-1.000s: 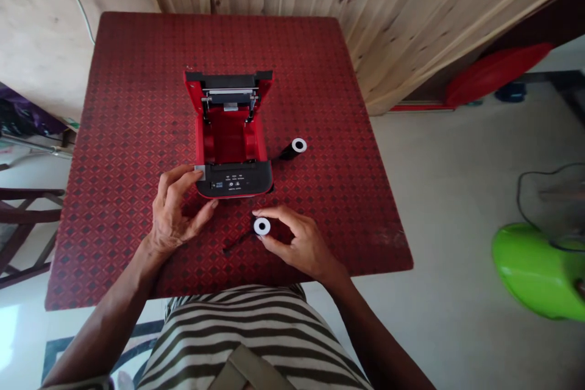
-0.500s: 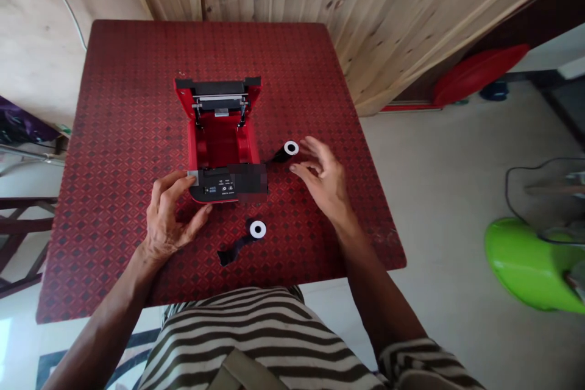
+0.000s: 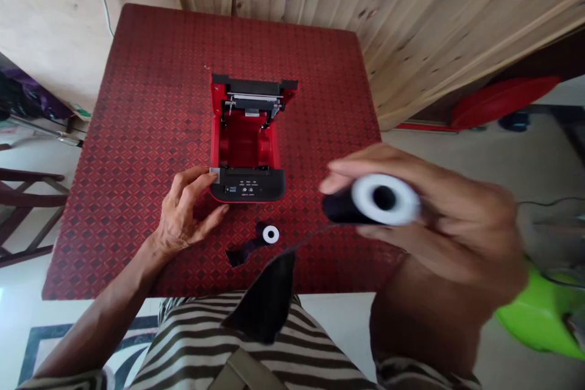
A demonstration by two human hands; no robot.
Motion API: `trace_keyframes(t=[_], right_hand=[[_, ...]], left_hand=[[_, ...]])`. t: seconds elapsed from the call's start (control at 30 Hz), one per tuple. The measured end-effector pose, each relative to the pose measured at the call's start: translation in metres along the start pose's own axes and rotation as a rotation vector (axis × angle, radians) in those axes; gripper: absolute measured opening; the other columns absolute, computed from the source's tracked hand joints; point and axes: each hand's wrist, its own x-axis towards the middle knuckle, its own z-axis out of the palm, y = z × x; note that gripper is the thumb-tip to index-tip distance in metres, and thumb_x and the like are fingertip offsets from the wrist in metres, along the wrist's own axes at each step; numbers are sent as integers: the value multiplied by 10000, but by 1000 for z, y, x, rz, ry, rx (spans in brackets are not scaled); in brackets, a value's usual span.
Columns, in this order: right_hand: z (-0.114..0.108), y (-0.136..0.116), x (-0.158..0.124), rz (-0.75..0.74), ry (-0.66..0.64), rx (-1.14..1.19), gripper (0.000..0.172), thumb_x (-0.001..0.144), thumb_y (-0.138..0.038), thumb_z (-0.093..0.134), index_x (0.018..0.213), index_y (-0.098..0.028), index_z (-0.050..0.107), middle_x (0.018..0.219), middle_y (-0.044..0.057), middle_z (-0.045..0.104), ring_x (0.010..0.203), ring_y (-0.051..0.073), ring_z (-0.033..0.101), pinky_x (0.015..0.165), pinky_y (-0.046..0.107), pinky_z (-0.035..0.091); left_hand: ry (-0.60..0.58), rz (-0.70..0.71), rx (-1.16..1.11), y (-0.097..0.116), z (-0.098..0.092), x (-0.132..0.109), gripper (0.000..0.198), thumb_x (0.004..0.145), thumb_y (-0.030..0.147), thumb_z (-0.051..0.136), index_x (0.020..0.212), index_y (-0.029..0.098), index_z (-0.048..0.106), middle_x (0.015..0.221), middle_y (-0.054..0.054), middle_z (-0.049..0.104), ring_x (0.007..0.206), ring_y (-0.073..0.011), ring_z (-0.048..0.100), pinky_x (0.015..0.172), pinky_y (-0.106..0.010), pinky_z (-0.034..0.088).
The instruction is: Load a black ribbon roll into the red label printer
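A small red printer (image 3: 247, 140) lies on the red patterned table (image 3: 137, 109) with its lid open and its red bay bare. My left hand (image 3: 185, 213) rests at the printer's front left corner, fingertips on its edge, thumb spread. My right hand (image 3: 439, 219) is raised close to the camera and blurred, fingers closed round a black roll with a white core (image 3: 372, 201). A loose black strip (image 3: 269, 292) hangs from that roll over my lap. A second black roll with a white core (image 3: 267, 235) lies on the table in front of the printer, its tail unrolled to the left.
A wooden plank wall (image 3: 365, 6) runs behind the table. A green object (image 3: 539, 323) stands on the floor at the right, a red one (image 3: 498, 100) by the wall. A dark wooden chair (image 3: 22, 207) is at the left.
My right hand took the roll lying right of the printer and lifted it up toward the camera, its black tail now dangling. The left hand stayed at the printer.
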Motion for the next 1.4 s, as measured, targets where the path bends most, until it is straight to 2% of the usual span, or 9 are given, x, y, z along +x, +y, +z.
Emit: trace_keyframes(t=[0.1, 0.2, 0.3, 0.53, 0.73, 1.07, 1.23, 1.33, 1.4], right_hand=[[23, -4, 39, -109, -89, -183, 395, 978, -153, 659, 1361, -246, 640, 1261, 69, 752, 1124, 253, 720, 1006, 430, 590], [56, 8, 71, -93, -172, -381, 275, 958, -97, 612, 1221, -166, 649, 1170, 123, 743, 1141, 295, 691, 1014, 463, 572], [74, 12, 87, -49, -234, -497, 201, 952, -74, 595, 1128, -157, 647, 1066, 128, 735, 1092, 288, 686, 979, 418, 558], [85, 3, 102, 30, -362, -683, 275, 929, 0, 567, 1144, -144, 659, 992, 132, 754, 907, 257, 709, 790, 342, 498], [91, 12, 119, 127, -526, -650, 291, 972, -29, 549, 1216, -137, 665, 1060, 145, 772, 953, 272, 728, 782, 349, 478], [97, 30, 114, 115, -449, -505, 266, 966, 6, 529, 1085, -149, 710, 1067, 126, 764, 1050, 248, 710, 943, 380, 526], [69, 30, 90, -80, -335, -251, 510, 951, 31, 438, 1344, -205, 661, 1360, 84, 752, 1268, 211, 697, 1145, 426, 514], [56, 21, 72, -182, -308, -120, 553, 918, -52, 583, 1447, -213, 590, 1445, 86, 708, 1315, 233, 673, 1158, 456, 525], [57, 15, 64, -211, -224, -88, 453, 932, -126, 671, 1376, -207, 629, 1366, 92, 739, 1261, 250, 684, 1119, 459, 545]], left_hand=[[-15, -4, 3, 1, -1, 1, 686, 928, 338, 794, 1524, 196, 485, 1322, -142, 655, 1219, -255, 686, 1025, -381, 633], [-23, -9, -6, 1, -2, 1, 643, 972, 381, 732, 1535, 217, 471, 1322, -145, 656, 1204, -257, 693, 1003, -388, 644], [-36, -8, -22, 2, -2, 0, 631, 985, 386, 707, 1539, 209, 463, 1343, -162, 649, 1211, -262, 688, 1000, -395, 649], [-48, -39, -13, 2, -1, -2, 697, 952, 387, 768, 1550, 222, 449, 1338, -155, 650, 1218, -265, 686, 996, -405, 659], [-48, -41, -24, 3, -2, -1, 678, 952, 351, 766, 1541, 211, 460, 1345, -157, 649, 1226, -256, 685, 999, -379, 656], [-47, -34, -24, 0, 0, -1, 669, 951, 353, 764, 1533, 222, 461, 1328, -150, 651, 1200, -256, 689, 980, -387, 658], [-37, -70, -54, 5, -7, 0, 577, 971, 362, 737, 1484, 226, 511, 1315, -135, 658, 1214, -253, 678, 1013, -407, 641], [-35, -150, -100, 6, -20, 15, 541, 991, 423, 704, 1467, 239, 527, 1314, -122, 664, 1169, -251, 683, 984, -433, 644], [-7, -214, -167, 3, -31, 37, 537, 1020, 491, 649, 1483, 253, 518, 1313, -112, 656, 1131, -241, 685, 926, -416, 651]])
